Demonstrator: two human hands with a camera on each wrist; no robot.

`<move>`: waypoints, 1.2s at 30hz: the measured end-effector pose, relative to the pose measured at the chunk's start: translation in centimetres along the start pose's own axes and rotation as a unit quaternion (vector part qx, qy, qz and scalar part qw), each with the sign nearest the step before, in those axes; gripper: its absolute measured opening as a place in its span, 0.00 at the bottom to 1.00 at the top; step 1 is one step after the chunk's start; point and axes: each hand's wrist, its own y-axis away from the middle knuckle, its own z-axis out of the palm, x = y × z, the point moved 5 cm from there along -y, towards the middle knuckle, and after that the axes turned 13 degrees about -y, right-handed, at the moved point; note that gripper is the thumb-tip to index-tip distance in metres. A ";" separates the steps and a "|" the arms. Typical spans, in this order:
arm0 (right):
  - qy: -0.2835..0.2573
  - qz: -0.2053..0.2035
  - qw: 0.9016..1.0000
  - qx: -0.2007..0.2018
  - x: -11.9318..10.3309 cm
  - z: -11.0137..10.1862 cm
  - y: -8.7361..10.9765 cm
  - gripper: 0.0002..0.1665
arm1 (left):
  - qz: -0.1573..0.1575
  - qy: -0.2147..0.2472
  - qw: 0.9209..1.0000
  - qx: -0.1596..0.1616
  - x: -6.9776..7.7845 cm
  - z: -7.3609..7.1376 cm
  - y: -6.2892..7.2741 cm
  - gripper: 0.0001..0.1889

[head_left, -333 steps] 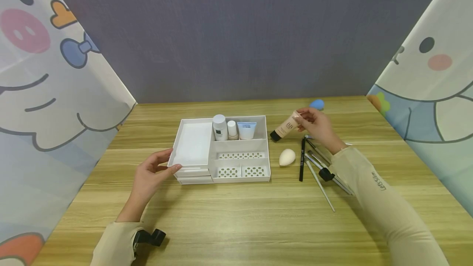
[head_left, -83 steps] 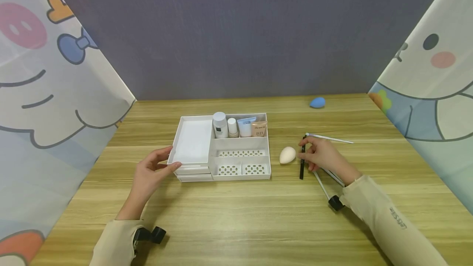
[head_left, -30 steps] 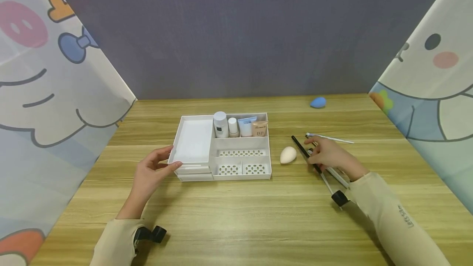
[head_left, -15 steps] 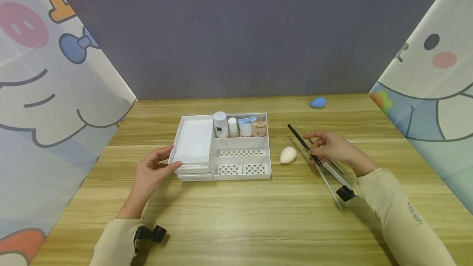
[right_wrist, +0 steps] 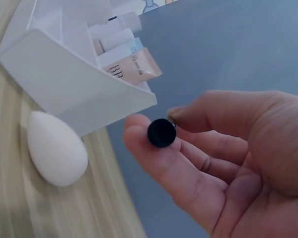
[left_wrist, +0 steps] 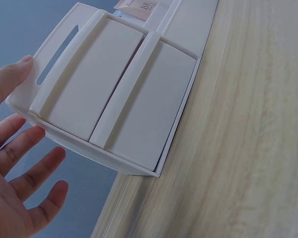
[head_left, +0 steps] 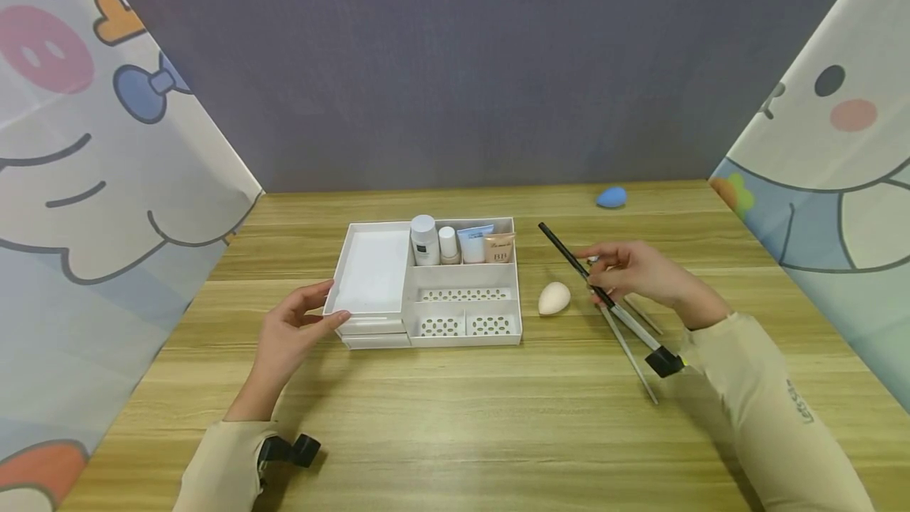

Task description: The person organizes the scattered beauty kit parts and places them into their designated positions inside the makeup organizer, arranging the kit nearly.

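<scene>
My left hand [head_left: 287, 342] holds the front left corner of a white storage box [head_left: 371, 271] with thumb and fingers. In the left wrist view, two drawers [left_wrist: 144, 104] show below the slotted side. My right hand [head_left: 643, 279] pinches a black cosmetic pencil [head_left: 558, 243] between thumb and fingers, tilted with its far end toward the box. The right wrist view shows the pencil [right_wrist: 162, 133] end-on. Under and beside this hand lie several makeup brushes [head_left: 629, 355], partly hidden. A cream makeup sponge [head_left: 554, 299] sits between box and hand.
The box's back compartment holds a white bottle [head_left: 425, 243], a small white-capped bottle [head_left: 449, 245], a blue tube [head_left: 474, 243] and a BB cream tube [head_left: 499, 249]. Perforated compartments [head_left: 462, 295] lie in front. A blue sponge [head_left: 611, 197] is near the table's back edge.
The BB cream tube has gone from my right hand into the box's back compartment. Since then, my right hand has lifted the black pencil and tilted it toward the box. My left hand stays put.
</scene>
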 end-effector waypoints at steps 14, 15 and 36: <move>0.019 -0.070 0.995 -0.071 -1.9 2.0 -1.1 0.26 | 0.006 0.005 1.000 0.005 0.0 0.0 -0.1 0.23; 0.023 -0.071 0.994 -0.075 -2.1 2.2 -1.2 0.26 | 0.006 0.005 1.000 0.005 0.0 0.0 -0.1 0.23; 0.060 -0.018 0.980 -0.186 -3.1 6.5 -5.2 0.23 | 0.010 0.007 1.000 0.005 0.0 0.0 0.0 0.22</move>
